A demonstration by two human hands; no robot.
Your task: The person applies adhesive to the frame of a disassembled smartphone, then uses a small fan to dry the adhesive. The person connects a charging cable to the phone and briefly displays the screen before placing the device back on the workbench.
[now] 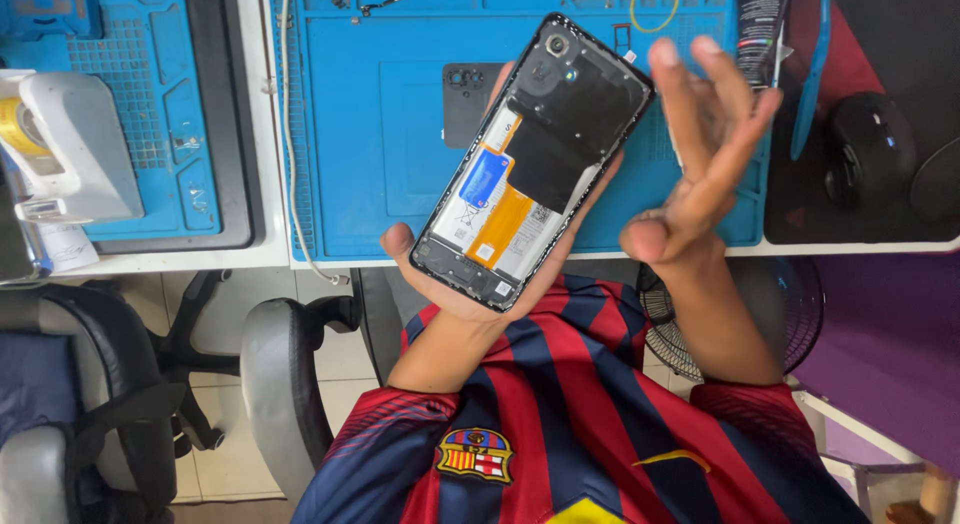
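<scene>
Cradling opened black smartphone [530,164], back cover already off, in left hand [470,284], grasping by its edges; white battery, orange flex ribbon and black shield plate lying exposed. Hovering right hand [700,154] beside it, fingers spread, gripping nothing. Holding phone above blue silicone repair mat [380,134] on tabletop. Detached black back cover [465,99] lying on mat. Internals not yet removed.

Head view looks steeply down, close; blue mat [380,134] beyond.
</scene>
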